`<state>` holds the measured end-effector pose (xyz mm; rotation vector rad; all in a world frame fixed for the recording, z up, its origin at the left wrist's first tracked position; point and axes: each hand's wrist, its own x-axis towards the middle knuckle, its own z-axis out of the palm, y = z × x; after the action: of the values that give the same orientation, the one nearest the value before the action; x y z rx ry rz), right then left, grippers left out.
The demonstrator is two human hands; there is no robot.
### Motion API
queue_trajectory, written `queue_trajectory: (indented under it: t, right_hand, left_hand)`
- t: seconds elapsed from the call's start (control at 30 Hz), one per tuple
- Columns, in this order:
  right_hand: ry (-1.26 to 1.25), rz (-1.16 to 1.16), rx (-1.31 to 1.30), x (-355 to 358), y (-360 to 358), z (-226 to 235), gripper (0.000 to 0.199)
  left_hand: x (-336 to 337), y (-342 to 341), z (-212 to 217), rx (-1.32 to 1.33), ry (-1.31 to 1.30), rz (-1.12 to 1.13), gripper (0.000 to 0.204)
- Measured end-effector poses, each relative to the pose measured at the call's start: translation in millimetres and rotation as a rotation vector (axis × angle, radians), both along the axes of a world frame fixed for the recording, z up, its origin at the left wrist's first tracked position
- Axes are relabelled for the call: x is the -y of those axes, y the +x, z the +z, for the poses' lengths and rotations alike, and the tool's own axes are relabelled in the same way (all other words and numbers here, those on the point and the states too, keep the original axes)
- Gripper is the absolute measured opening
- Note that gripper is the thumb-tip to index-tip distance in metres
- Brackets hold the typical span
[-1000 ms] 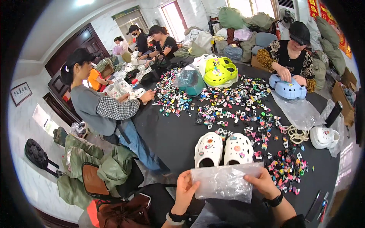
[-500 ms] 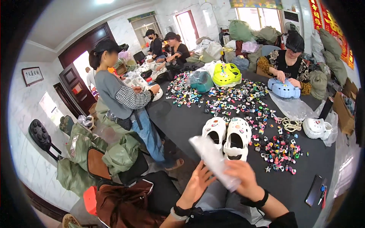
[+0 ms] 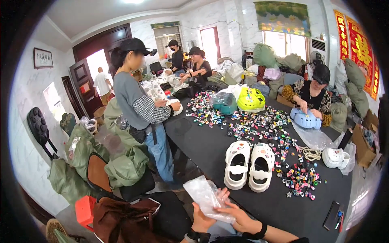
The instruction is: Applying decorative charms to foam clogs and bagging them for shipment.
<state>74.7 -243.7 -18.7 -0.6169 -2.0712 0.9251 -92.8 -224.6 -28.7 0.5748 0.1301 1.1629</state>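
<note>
A folded clear plastic bag [image 3: 197, 195] is held low in front of me, off the table's near edge. My left hand [image 3: 203, 219] supports it from beneath, with its thumb along one side and fingertips showing past the other. Across the bag's lower end lie the fingers of my right hand [image 3: 242, 219], gripping the film. Just beyond, a pair of white clogs [image 3: 261, 164] with small charms on the toes stands side by side on the black tabletop [image 3: 202, 146]. Right of them is a heap of colourful shoe charms [image 3: 300, 180].
More charms [image 3: 259, 125] spread across the table, near yellow-green clogs [image 3: 251, 99]. A co-worker on the right handles a blue clog [image 3: 306, 119]; another person stands at left. White clogs [image 3: 335, 158], a phone [image 3: 331, 215] and pens lie right. Chairs and green sacks [image 3: 127, 166] crowd the left floor.
The bag has moved down and left, away from the clogs. My left hand, spread with its fingers apart before, now holds the bag along with my right. The view has shifted.
</note>
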Motion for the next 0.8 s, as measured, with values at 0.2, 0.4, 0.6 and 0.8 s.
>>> queue_trajectory:
  t: [0.2,0.4,0.6,0.8]
  right_hand:
    - [-0.049,0.060,-0.038,10,-19,3,0.041]
    - [-0.201,-0.027,0.148,9,-6,-22,0.043]
    - [-0.118,-0.149,-0.033,11,-2,-4,0.083]
    - [-0.368,-0.160,-0.188,12,6,-24,0.089]
  left_hand:
    - [7,-29,-23,-0.059,-0.279,0.113,0.066]
    - [13,-41,-4,-0.244,-0.258,0.363,0.041]
    - [19,-39,-23,-0.757,0.201,0.779,0.037]
    - [48,-8,-22,-0.788,0.389,0.454,0.052]
